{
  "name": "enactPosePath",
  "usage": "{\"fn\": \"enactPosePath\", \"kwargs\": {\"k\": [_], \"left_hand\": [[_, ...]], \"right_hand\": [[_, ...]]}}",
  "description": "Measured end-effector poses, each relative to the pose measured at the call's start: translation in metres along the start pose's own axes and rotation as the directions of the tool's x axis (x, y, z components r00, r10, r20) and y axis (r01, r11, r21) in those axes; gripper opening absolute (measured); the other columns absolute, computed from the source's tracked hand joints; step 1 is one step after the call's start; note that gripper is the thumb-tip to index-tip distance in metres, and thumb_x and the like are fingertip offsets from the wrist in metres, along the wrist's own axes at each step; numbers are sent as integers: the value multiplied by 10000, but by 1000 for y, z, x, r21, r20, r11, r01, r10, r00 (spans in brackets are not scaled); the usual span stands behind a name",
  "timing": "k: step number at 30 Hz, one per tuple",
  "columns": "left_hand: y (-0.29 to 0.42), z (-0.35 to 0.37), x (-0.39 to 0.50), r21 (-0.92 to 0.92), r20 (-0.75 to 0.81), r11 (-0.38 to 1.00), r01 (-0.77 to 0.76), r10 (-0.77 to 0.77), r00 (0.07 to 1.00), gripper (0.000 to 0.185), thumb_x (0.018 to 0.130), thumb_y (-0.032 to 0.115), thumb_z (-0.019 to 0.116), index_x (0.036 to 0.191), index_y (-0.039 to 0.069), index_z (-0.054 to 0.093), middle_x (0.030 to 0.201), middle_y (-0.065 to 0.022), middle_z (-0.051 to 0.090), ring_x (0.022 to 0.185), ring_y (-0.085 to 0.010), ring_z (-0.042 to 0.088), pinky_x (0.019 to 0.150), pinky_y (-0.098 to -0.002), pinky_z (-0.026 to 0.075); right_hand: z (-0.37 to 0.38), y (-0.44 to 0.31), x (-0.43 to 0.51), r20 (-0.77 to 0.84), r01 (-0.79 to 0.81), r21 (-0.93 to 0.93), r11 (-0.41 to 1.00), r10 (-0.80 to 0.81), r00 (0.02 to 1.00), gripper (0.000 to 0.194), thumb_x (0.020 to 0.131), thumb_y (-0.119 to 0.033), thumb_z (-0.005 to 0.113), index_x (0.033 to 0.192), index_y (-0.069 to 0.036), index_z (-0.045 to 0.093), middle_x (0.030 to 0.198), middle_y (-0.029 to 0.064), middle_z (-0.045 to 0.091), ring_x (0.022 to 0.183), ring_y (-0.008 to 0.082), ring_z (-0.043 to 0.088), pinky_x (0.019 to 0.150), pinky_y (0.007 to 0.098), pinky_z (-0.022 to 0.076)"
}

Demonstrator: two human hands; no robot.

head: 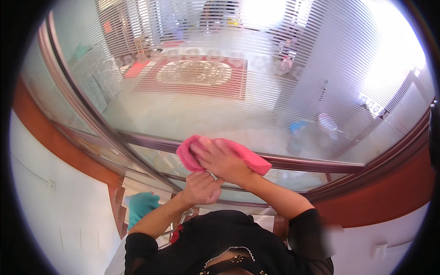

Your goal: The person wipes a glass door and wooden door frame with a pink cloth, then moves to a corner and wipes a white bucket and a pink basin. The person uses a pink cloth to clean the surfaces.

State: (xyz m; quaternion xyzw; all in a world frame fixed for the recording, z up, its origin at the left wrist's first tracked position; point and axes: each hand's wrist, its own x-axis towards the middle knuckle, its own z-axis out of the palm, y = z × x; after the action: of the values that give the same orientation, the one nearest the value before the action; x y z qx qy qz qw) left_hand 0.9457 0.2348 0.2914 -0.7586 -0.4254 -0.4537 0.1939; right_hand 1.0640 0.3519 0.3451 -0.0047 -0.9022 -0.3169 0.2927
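A pink cloth [252,160] lies against the metal crossbar [309,164] of a framed glass partition with a striped pattern [206,113]. My right hand [223,163] is spread over the cloth, its fingers somewhat blurred, and the cloth bunches up on both sides of it. Just below and to the left, my left hand [203,187] is closed into a loose fist beside my right wrist. Whether the left fingers pinch an edge of the cloth is hidden.
At lower left a teal cloth [142,206] hangs near a metal rail. A vertical frame post [92,106] curves down on the left. Reddish-brown trim [371,199] borders the glass above white walls. Through the glass show a patterned rug [192,74] and a blue object.
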Motion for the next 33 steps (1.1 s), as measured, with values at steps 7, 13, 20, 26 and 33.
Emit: {"fn": "enactPosePath", "kwargs": {"k": [7, 13, 20, 26, 33], "left_hand": [[-23, -20, -61, 106, -88, 976, 191, -182, 979, 215, 612, 8, 626, 813, 60, 681, 600, -37, 446, 506, -210, 466, 478, -326, 365], [-17, -23, -79, 75, -183, 935, 346, -328, 927, 229, 613, -3, 635, 826, 65, 684, 608, -33, 470, 518, -221, 484, 497, -329, 396], [-4, -29, -85, 71, -210, 908, 414, -392, 896, 233, 616, -37, 641, 823, 61, 682, 603, -36, 494, 521, -233, 512, 502, -339, 415], [6, -41, -75, 129, -237, 903, 409, -373, 897, 248, 637, -71, 619, 847, 40, 690, 601, -59, 497, 517, -251, 514, 498, -344, 414], [25, -44, 1, -226, -144, 922, 313, -350, 926, 305, 666, -99, 609, 927, 26, 707, 656, -71, 565, 544, -250, 549, 519, -339, 434]], "right_hand": [[-1, 26, 60, 182, 108, 2, 994, -106, 978, 371, 818, -222, 606, 1179, -149, 649, 1299, 19, 548, 1342, 244, 438, 992, 434, 379], [-31, 88, 187, -501, -326, -116, 938, 228, 835, 326, 836, -231, 676, 1155, -167, 697, 1425, 41, 510, 1379, 310, 400, 1074, 567, 296], [38, -16, 232, -50, 34, -310, 950, -52, 997, 547, 949, -242, 484, 1474, -94, 445, 1571, 72, 375, 1506, 293, 240, 1201, 545, 176], [56, -62, 139, 130, 191, -47, 980, -184, 974, 558, 919, -245, 528, 1455, -94, 479, 1539, 74, 415, 1470, 304, 303, 1157, 519, 242], [41, -30, -10, 76, 120, -27, 992, -118, 990, 391, 866, -199, 598, 1254, -169, 627, 1316, -2, 559, 1315, 196, 462, 999, 336, 411]]}}
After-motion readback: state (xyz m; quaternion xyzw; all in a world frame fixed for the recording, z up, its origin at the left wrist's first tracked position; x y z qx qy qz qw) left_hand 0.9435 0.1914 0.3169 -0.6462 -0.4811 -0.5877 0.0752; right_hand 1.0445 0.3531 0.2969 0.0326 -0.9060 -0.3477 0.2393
